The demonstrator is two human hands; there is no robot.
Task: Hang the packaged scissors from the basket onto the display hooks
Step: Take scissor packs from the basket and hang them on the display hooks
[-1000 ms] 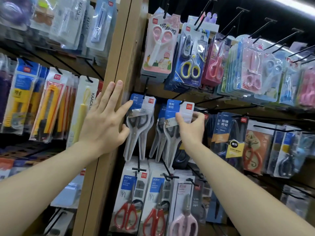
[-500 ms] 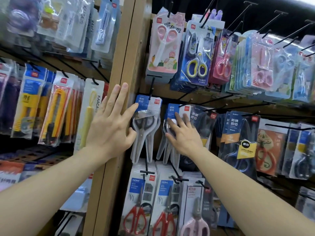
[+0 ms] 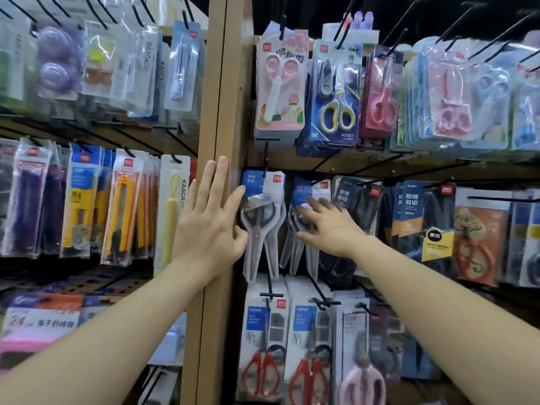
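Packaged scissors vertical, blades down, under flat right hand.

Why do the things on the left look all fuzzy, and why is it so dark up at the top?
Head view: the packets at the far left are smeared, blurred toward the wide lens's edge; the pink scissors pack in the middle is sharp enough to read. The top right above the hooks is unlit and black. Shiny plastic at the right catches white glare.
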